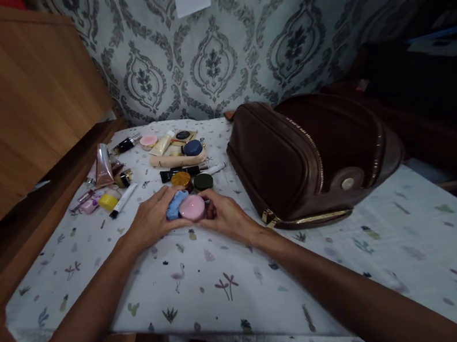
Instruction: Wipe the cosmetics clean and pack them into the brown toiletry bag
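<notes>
left hand (152,216) and right hand (231,216) face each other, fingers (211,196) curled.

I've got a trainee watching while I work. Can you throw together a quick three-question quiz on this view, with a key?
1. What does the left hand hold?
A) a white tube
B) a crumpled blue cloth
C) a yellow-capped bottle

2. True or false: the brown bag lies to the right of the pink round container, which the right hand grips.

3. Fill in: the round-topped jar just left of the dark green jar is coloured ____.

Key: 1 B; 2 true; 3 amber.
</notes>
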A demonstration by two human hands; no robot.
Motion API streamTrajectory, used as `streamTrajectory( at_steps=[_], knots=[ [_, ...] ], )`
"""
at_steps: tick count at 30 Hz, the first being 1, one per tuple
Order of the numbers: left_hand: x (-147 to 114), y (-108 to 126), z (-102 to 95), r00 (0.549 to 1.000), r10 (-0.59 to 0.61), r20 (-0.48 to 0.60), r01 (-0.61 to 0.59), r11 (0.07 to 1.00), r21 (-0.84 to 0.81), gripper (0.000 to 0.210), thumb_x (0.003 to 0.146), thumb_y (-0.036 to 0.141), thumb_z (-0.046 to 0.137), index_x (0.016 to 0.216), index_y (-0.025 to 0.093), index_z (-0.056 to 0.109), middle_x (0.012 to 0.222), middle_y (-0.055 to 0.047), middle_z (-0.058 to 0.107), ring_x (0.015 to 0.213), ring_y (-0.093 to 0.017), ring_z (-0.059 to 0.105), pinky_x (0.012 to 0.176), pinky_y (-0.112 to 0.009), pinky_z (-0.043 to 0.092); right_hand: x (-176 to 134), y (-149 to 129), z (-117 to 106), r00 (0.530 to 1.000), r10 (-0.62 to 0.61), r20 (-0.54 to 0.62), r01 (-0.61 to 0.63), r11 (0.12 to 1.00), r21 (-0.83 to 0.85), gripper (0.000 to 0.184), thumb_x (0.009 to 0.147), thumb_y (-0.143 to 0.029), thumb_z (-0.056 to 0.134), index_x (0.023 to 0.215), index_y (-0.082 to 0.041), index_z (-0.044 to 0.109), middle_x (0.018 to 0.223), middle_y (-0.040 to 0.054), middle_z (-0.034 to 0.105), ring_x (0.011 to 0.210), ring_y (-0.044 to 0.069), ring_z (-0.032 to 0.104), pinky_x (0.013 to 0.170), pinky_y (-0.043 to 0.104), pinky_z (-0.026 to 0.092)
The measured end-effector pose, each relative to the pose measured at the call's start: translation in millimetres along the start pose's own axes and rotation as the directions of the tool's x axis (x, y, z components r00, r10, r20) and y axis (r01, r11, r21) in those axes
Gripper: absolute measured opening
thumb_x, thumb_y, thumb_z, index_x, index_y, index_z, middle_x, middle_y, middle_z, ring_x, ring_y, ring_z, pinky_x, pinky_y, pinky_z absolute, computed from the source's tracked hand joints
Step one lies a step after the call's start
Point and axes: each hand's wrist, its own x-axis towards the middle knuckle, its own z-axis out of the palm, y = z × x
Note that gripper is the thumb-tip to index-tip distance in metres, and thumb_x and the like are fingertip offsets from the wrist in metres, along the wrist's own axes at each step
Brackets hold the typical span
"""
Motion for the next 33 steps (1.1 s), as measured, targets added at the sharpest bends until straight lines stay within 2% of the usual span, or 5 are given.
streamTrajectory(
  at_steps=[8, 14, 18, 26, 33],
  knots=[
    [-2, -4, 13.6, 0.990, 0.137, -0.019, -0.138, 0.985, -0.108, 0.060, 0.090, 0.061, 0.052, 0.138, 0.024, 0.052, 0.125, -0.011, 0.058, 0.109, -0.026, 0.062, 0.092, -0.038, 0.052, 0, 0, 1, 1.000, -0.013, -0.005, 0.013, 1.000, 0.021, 0.043, 0.074, -0.025, 0.073, 0.113, -0.022, 0.057, 0.072, -0.0042, 0.057, 0.064, 0.014, 0.052, 0.060, 0.026, 0.040],
    [-1, -2, 10.1, 0.998, 0.020, -0.056, -0.032, 0.975, -0.218, 0.057, 0.087, 0.059, 0.059, 0.132, 0.024, 0.053, 0.125, -0.009, 0.064, 0.113, -0.027, 0.062, 0.095, -0.040, 0.049, 0, -1, 0, 0.997, 0.040, -0.063, -0.034, 0.996, 0.081, 0.044, 0.069, -0.032, 0.077, 0.105, -0.021, 0.056, 0.075, -0.0042, 0.057, 0.064, 0.013, 0.053, 0.059, 0.026, 0.042],
    [0, -1, 3.5, 0.996, -0.093, -0.015, 0.086, 0.966, -0.243, 0.054, 0.083, 0.060, 0.064, 0.118, 0.020, 0.058, 0.103, -0.004, 0.069, 0.091, -0.024, 0.065, 0.077, -0.032, 0.049, 3, 2, 0, 0.997, 0.021, -0.078, -0.015, 0.997, 0.079, 0.056, 0.066, -0.028, 0.079, 0.116, -0.017, 0.056, 0.087, -0.0003, 0.057, 0.068, 0.014, 0.053, 0.063, 0.028, 0.045],
    [-2, 9, 9.2, 0.993, -0.008, -0.114, -0.023, 0.964, -0.264, 0.050, 0.081, 0.058, 0.067, 0.111, 0.020, 0.057, 0.106, -0.005, 0.066, 0.097, -0.023, 0.063, 0.084, -0.033, 0.049, 0, -1, 4, 0.995, 0.021, -0.093, -0.022, 1.000, -0.012, 0.044, 0.066, -0.030, 0.080, 0.103, -0.020, 0.057, 0.085, -0.0012, 0.059, 0.070, 0.015, 0.055, 0.062, 0.027, 0.042],
    [-4, 16, 15.9, 0.981, -0.042, -0.189, 0.006, 0.982, -0.188, 0.051, 0.082, 0.058, 0.065, 0.116, 0.021, 0.055, 0.111, -0.007, 0.066, 0.101, -0.025, 0.063, 0.089, -0.037, 0.049, -1, 2, 4, 0.996, -0.077, -0.042, 0.075, 0.997, -0.034, 0.060, 0.071, -0.033, 0.076, 0.125, -0.019, 0.053, 0.092, 0.0028, 0.064, 0.077, 0.019, 0.059, 0.067, 0.030, 0.045]
  ],
)
